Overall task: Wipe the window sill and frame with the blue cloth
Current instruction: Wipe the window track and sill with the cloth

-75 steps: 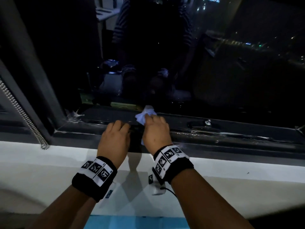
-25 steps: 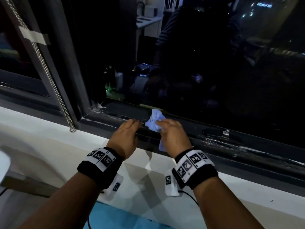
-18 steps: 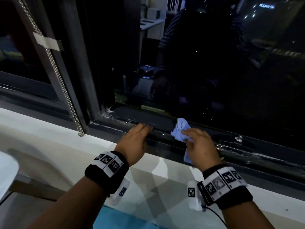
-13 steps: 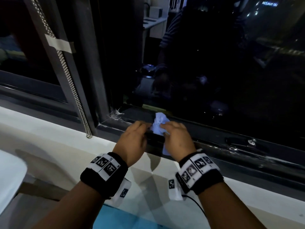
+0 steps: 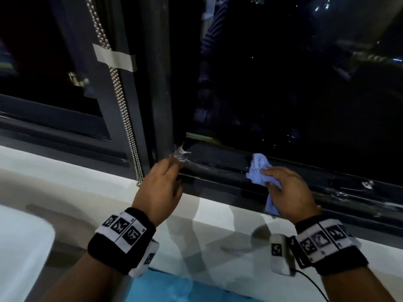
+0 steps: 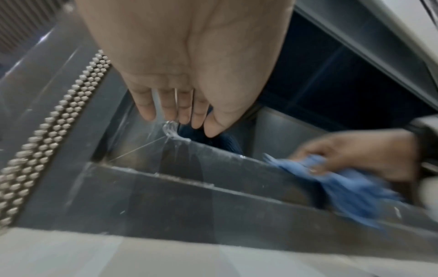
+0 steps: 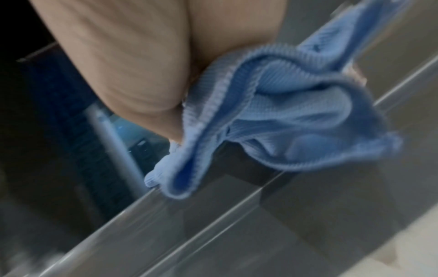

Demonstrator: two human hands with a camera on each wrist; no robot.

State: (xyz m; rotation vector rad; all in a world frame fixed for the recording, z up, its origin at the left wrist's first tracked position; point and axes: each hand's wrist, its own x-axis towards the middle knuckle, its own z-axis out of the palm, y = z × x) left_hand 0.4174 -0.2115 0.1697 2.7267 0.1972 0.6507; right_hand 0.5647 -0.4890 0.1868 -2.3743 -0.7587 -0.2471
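Got the blue cloth (image 5: 258,171) bunched in my right hand (image 5: 290,192), pressed on the dark bottom frame track (image 5: 218,168) a bit right of the corner. My left hand (image 5: 160,190) holds nothing, fingers straight, near that corner's cobwebby gunk (image 5: 181,153). Judging by the streaks further right and the untouched white sill (image 5: 87,192), plenty's left.

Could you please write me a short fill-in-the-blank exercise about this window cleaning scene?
1. The blue cloth is held in the person's ____ hand.
2. The left hand holds ____.
3. A strip of tape crosses the metal bead ____.
4. The cloth lies against the dark window ____, not the white sill.

Missing words: right; nothing; chain; frame
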